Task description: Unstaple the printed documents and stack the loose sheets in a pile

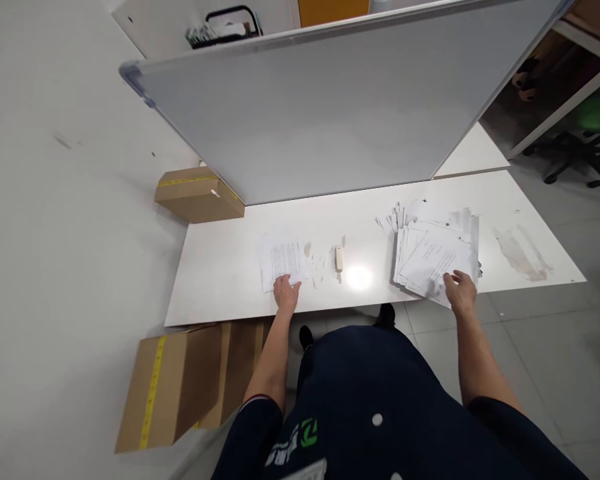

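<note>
My left hand (286,292) rests on the near edge of a printed sheet (284,259), its thumb spread away from the fingers. That sheet overlaps other paper on the white table. To the right lies an uneven stack of papers (403,250), with several sheets fanned out. At the near right side of its top sheet (433,263), my right hand (461,291) has bent fingers, thumb and fingertips apart. The top sheet's near corner juts past the table edge. Between the two piles sits a small cream-coloured block-like object (339,259); its kind is unclear.
A large whiteboard (320,120) stands along the back of the white table (220,267). One cardboard box (200,200) is at the left back corner; more boxes (153,393) stand below on the left. A wheeled chair (577,150) is at far right.
</note>
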### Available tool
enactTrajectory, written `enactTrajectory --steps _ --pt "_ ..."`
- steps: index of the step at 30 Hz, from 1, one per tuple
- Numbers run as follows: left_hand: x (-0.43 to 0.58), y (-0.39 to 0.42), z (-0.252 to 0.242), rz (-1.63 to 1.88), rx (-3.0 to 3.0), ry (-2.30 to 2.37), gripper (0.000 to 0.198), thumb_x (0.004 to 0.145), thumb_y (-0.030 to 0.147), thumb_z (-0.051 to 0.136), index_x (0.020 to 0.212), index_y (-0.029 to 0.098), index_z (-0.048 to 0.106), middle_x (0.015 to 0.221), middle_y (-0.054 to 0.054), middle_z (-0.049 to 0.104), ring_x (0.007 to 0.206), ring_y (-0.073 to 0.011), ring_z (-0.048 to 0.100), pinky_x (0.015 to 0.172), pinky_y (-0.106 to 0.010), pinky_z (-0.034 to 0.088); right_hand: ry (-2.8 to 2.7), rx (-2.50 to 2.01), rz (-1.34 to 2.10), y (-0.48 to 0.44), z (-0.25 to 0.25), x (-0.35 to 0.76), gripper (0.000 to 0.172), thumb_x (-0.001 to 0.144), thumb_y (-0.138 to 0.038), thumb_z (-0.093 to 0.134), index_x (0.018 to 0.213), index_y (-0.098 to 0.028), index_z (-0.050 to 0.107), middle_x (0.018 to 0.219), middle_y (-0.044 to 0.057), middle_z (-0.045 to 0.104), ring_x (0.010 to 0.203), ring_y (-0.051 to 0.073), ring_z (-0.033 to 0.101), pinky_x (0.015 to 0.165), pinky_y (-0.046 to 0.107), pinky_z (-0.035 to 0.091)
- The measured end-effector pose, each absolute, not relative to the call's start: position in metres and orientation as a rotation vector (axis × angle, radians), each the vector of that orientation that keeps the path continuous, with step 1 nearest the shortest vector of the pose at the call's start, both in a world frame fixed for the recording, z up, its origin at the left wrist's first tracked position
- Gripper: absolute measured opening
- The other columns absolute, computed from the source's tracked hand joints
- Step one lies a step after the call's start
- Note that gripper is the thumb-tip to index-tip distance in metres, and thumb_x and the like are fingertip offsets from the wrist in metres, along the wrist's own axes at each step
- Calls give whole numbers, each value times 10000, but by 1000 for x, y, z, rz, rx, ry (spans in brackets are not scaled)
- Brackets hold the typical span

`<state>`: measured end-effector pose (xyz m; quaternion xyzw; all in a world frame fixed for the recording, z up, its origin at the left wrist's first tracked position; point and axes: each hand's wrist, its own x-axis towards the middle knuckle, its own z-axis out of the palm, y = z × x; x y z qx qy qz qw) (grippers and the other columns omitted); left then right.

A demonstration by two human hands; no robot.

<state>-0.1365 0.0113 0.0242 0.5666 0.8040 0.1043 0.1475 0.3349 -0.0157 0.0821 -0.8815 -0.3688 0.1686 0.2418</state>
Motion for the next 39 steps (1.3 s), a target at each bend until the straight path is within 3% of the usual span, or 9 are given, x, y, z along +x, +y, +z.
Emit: enactTrajectory --steps 4,15,20,24,28,34,39 --pt "-136 13 25 184 1669 2304 523 694 413 600 1136 164 470 1147 -128 439 1062 -284 414 873 -382 364 -1023 -2368 559 -12 83 301 490 716 -387 484 1115 -109 544 974 129 626 781 206 595 768 362 439" --pt "-143 17 32 141 1649 2242 498 712 433 569 1131 177 489 1140 -122 463 1058 -289 410 851 -375 371 -1263 -2213 828 -9 80 252 474 743 -395 454 1137 -141 527 1026 122 607 796 203 602 749 355 445" --pt "-147 19 36 306 1575 2183 430 698 392 588 1065 172 551 1084 -127 500 1053 -306 407 864 -402 359 -1343 -2186 878 -12 77 241 438 750 -380 452 1118 -157 537 1020 105 609 778 184 596 755 340 444" --pt "-148 18 38 407 1544 2124 245 770 317 497 947 202 620 1033 -101 549 1036 -266 442 892 -383 349 -1380 -2176 927 -14 81 234 422 756 -356 445 1113 -149 534 1031 115 600 788 183 595 764 341 443" --pt "-145 17 40 554 1426 2096 214 781 257 448 794 197 653 916 -79 609 961 -237 508 881 -367 366 -1416 -2136 995 -16 85 223 393 760 -336 442 1093 -150 536 1022 113 597 790 179 597 771 335 442" --pt "-130 11 55 860 1142 2044 228 729 345 502 762 177 653 783 -43 654 796 -188 577 740 -289 429 -1478 -1958 1206 -15 90 183 351 764 -365 464 1057 -189 544 979 81 612 767 176 594 759 335 447" --pt "-99 -6 69 1009 1033 1870 241 683 390 568 712 166 651 689 -22 641 686 -152 570 648 -250 423 -1471 -1741 1525 -3 91 137 342 795 -433 440 1022 -200 545 933 65 624 700 144 608 610 258 477"
